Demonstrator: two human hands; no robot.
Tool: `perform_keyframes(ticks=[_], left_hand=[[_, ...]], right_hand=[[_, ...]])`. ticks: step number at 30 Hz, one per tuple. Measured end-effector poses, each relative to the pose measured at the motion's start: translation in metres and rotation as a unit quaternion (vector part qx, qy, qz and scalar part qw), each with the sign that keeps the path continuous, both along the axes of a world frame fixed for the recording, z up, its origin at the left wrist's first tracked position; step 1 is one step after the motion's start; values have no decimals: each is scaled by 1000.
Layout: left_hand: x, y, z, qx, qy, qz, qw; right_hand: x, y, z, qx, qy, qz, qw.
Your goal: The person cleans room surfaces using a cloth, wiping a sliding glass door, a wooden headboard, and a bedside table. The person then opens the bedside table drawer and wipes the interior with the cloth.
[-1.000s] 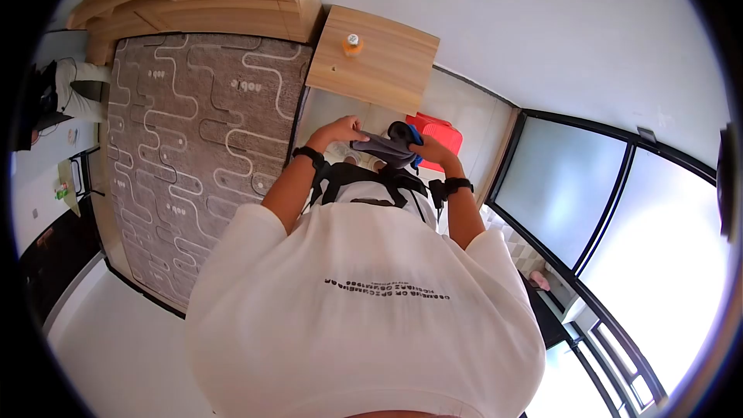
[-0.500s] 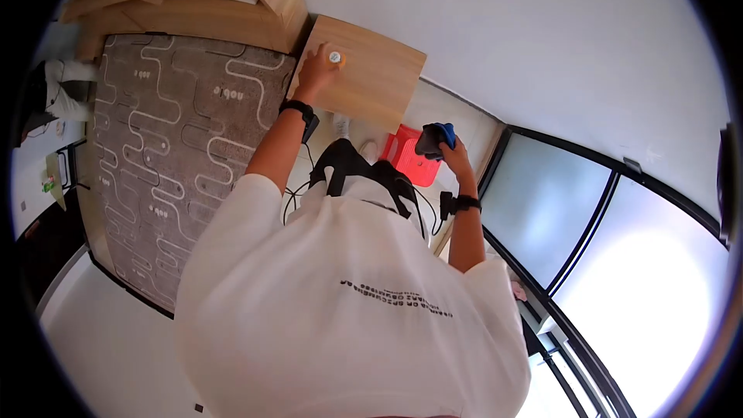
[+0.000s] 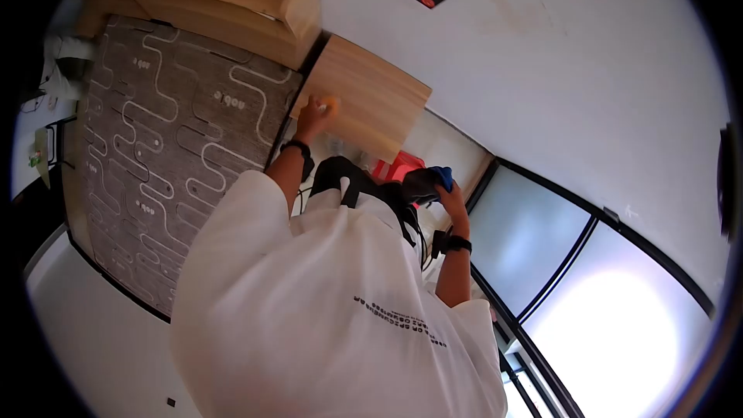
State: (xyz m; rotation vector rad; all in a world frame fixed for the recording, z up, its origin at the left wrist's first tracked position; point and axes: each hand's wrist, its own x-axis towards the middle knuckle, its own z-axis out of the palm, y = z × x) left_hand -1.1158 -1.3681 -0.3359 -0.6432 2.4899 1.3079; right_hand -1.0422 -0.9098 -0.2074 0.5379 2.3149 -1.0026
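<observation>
My left hand (image 3: 313, 119) is closed around a small orange item (image 3: 330, 104), held over the near left part of a light wooden table (image 3: 368, 93). Whether the item touches the tabletop, I cannot tell. My right hand (image 3: 452, 198) grips a bunched dark grey and blue cloth (image 3: 424, 185) in front of my right side. Below and behind that cloth, a red plastic stool (image 3: 398, 166) is partly hidden.
A patterned grey mattress (image 3: 170, 139) lies to the left, with a wooden headboard (image 3: 255, 11) beyond it. A white wall (image 3: 534, 54) stands ahead, and frosted glass panels (image 3: 534, 240) are on the right. Another person (image 3: 71, 62) is at the far left.
My left hand has drawn the orange item toward me across the table's left side. The cloth in my right hand sits lower in view. The camera view has tilted and shifted.
</observation>
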Motion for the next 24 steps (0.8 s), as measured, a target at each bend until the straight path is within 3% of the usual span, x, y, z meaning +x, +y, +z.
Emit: perform_keyframes(ticks=[3, 5, 9, 13, 15, 18, 22, 24], left_hand=[[19, -25, 27, -99, -65, 25, 993], [22, -39, 35, -118, -70, 83, 987], [18, -70, 46, -157, -83, 181, 967], [12, -114, 36, -86, -47, 217, 971], [-3, -129, 26, -93, -115, 326, 934], [-20, -144, 45, -31, -128, 366, 921], [-21, -162, 5, -27, -158, 310, 937], [-21, -163, -25, 49, -103, 326, 938]], right_hand=[[-15, -12, -11, 33, -22, 18, 999], [-24, -36, -7, -30, 34, -70, 997], [-39, -71, -12, -98, 48, 11, 994], [-52, -86, -17, -63, 10, 76, 995], [-64, -88, -16, -36, -24, 82, 996], [-62, -82, -15, -45, 6, 129, 991], [-55, -81, -6, -30, -12, 95, 995], [-50, -67, -8, -7, -11, 98, 995]])
